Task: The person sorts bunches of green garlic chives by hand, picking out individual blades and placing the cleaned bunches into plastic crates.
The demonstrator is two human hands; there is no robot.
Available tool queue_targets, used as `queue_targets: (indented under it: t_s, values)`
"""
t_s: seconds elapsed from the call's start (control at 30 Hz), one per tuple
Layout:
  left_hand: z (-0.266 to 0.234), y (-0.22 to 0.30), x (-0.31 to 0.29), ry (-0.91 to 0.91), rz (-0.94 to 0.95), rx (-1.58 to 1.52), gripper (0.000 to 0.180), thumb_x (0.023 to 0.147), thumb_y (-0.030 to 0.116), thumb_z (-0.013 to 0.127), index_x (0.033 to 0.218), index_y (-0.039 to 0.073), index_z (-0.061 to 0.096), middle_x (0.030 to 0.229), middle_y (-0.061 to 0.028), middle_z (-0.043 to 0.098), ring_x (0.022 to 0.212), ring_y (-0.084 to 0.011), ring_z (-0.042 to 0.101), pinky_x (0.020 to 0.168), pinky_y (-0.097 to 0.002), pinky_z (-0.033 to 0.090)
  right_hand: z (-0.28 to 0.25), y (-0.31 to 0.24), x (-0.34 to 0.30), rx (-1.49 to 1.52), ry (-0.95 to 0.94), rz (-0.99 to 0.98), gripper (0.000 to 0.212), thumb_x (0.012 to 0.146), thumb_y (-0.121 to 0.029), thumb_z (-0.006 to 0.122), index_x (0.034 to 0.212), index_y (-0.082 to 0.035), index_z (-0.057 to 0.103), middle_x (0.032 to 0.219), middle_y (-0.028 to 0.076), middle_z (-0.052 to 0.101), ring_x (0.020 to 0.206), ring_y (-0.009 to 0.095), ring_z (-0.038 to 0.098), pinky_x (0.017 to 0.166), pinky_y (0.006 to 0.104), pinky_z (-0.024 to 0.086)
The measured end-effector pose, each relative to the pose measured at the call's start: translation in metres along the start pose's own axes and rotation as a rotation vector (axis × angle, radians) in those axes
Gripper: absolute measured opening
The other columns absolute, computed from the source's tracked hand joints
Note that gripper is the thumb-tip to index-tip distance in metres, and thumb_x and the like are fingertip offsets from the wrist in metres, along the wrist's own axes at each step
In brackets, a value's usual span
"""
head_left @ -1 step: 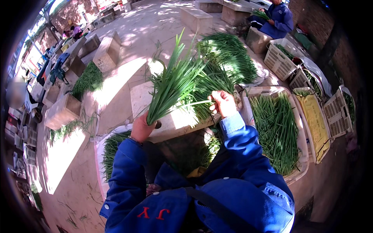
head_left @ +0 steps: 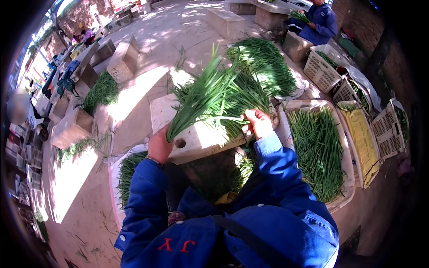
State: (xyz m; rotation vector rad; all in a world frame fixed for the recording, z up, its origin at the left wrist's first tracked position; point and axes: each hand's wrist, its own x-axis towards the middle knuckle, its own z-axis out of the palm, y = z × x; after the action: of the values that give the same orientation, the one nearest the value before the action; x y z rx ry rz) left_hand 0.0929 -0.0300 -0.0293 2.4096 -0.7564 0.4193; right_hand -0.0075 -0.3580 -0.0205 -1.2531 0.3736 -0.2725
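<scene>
A bunch of long green chives (head_left: 201, 100) leans up and to the right out of my left hand (head_left: 159, 143), whose fingers are wrapped round its lower ends. My right hand (head_left: 259, 123) pinches the end of a pale chive stalk (head_left: 225, 118) stretching left toward the bunch. Beneath both hands lies a pale stone slab (head_left: 165, 110) with a round hole (head_left: 180, 143) near its front edge. A loose heap of chives (head_left: 250, 94) rests on the slab, behind and left of my right hand. The bunch hides part of this heap.
At right, a shallow crate (head_left: 350, 167) holds chives beside a yellow sack (head_left: 363, 134) and several plastic baskets (head_left: 321, 73). A larger chive pile (head_left: 263, 62) lies beyond the slab. More chives (head_left: 127, 172) sit at left. Stone blocks (head_left: 123, 62) and a seated person (head_left: 319, 22) are farther off.
The bunch has tipped lower to the right, its tips coming down. My left hand has shifted slightly left, uncovering the slab's hole. My right hand has moved slightly down and right.
</scene>
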Motion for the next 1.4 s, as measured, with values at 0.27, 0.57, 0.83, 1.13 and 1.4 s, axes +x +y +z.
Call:
queue_targets:
  t_s: [0.27,0.57,0.83,1.13,1.4]
  values:
    - [-0.056,-0.033,-0.004,0.259,0.128,0.669,0.065,0.068,0.002,0.055,0.128,0.025,0.051,0.078,-0.0026,0.051,0.069,-0.0220,0.054,0.061,-0.0355,0.045,-0.039,0.095,-0.057,-0.150,-0.201,0.461,0.021,0.089,-0.011,0.058,0.107,-0.002,0.061,0.089,0.008,0.066,0.056,0.018,0.065,0.041,0.0268,0.049]
    - [-0.065,-0.069,-0.058,0.239,0.031,0.669,0.071,0.061,0.001,0.058,0.128,0.023,0.052,0.080,-0.0035,0.052,0.072,-0.0227,0.054,0.064,-0.0353,0.044,0.018,0.115,-0.077,-0.464,-0.394,0.417,0.019,0.078,-0.018,0.071,0.089,-0.003,0.065,0.073,0.004,0.066,0.056,0.012,0.061,0.048,0.0219,0.047]
    - [-0.061,-0.111,-0.139,0.209,-0.195,0.700,0.076,0.057,0.001,0.062,0.129,0.022,0.050,0.080,-0.0043,0.053,0.071,-0.0235,0.056,0.065,-0.0352,0.046,-0.003,0.182,-0.089,-0.552,-0.400,0.609,0.025,0.082,-0.021,0.066,0.095,0.000,0.061,0.078,0.007,0.064,0.055,0.015,0.061,0.048,0.0258,0.050]
    - [-0.082,-0.195,-0.274,0.941,-1.101,-0.494,0.022,0.074,0.005,0.071,0.093,0.000,0.061,0.079,-0.0095,0.066,0.065,-0.0180,0.063,0.060,-0.0313,0.051,-0.007,0.200,-0.073,-0.592,-0.334,0.675,0.023,0.086,-0.017,0.061,0.103,-0.002,0.057,0.088,0.008,0.063,0.061,0.017,0.063,0.048,0.0272,0.049]
    - [-0.007,-0.178,-0.368,1.236,-1.313,-1.135,0.026,0.078,0.005,0.067,0.102,0.001,0.059,0.077,-0.0102,0.064,0.063,-0.0221,0.063,0.053,-0.0340,0.051,-0.016,0.218,-0.080,-0.770,-0.396,0.753,0.024,0.085,-0.016,0.062,0.101,0.001,0.057,0.089,0.010,0.064,0.065,0.017,0.063,0.052,0.0280,0.051]
